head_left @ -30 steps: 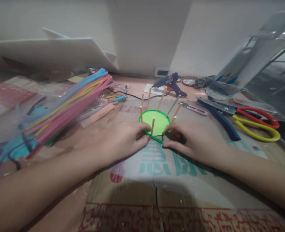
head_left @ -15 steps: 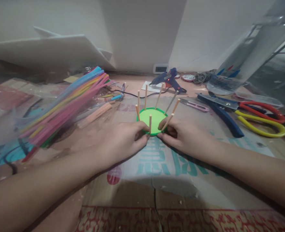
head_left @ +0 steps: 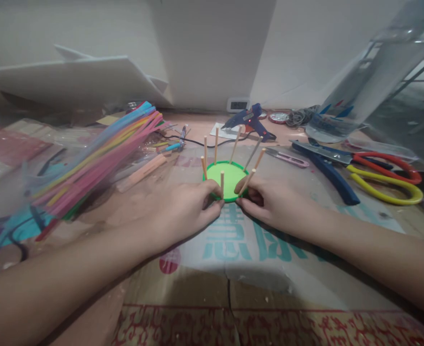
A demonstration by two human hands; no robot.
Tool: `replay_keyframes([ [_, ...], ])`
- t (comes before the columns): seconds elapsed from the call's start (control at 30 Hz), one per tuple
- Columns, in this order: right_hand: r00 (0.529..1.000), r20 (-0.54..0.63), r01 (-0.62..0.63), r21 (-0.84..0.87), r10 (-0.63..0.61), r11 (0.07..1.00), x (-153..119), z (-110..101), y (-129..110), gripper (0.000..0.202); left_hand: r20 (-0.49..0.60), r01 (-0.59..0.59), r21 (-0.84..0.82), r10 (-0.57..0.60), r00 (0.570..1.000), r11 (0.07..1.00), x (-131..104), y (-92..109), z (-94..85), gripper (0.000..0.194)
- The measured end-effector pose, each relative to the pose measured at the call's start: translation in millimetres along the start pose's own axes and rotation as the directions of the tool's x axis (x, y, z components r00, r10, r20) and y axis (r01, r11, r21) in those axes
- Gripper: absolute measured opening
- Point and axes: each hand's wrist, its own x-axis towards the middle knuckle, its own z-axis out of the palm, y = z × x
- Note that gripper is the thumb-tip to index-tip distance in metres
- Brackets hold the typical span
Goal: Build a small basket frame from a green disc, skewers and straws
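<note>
A light green disc [head_left: 229,175] with a darker green edging strip [head_left: 229,200] lies in front of me. Several thin wooden sticks [head_left: 222,184] stand around its rim, some leaning outward. At the front left of the disc, my left hand [head_left: 185,209] has thumb and forefinger closed on the edge, beside the front stick. My right hand [head_left: 274,202] pinches the front right edge, near the foot of a leaning stick [head_left: 248,180]. Its curled lower fingers are partly hidden.
Behind the disc are a blue glue gun [head_left: 248,119] and a small digital clock [head_left: 238,105]. On the right lie a utility knife [head_left: 287,157], pliers [head_left: 336,178], red-and-yellow-handled scissors [head_left: 384,185] and a clear water container [head_left: 337,120]. Colourful fuzzy stems [head_left: 107,158] lie left.
Both hands stay on the disc's front edge with almost no movement. The whole view has shifted very slightly.
</note>
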Motion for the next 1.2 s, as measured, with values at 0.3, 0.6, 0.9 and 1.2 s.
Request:
replay_keyframes([
  [0.3,1.000,-0.021,0.013,-0.014,-0.014,1.000,0.0,1.1,-1.2,0.017,-0.006,-0.022,-0.007,0.022,1.000,1.000,-0.5,-2.4,1.9,0.020],
  [0.6,0.912,-0.126,0.298,-0.451,-0.390,0.841,-11.2,-6.2,5.3,0.033,-0.011,-0.040,-0.043,0.039,0.999,0.998,-0.8,-3.1,2.6,0.020],
  [0.9,0.880,0.015,0.411,-0.527,-0.475,0.744,-15.7,-6.8,-13.0,0.022,-0.014,-0.073,-0.070,0.073,0.997,0.995,0.4,-6.4,4.9,0.019],
  [1.2,0.848,0.044,0.417,-0.671,-0.529,0.613,-12.5,-12.5,-25.5,0.021,-0.011,-0.087,-0.056,0.087,0.996,0.995,-0.8,-7.7,5.1,0.021],
])
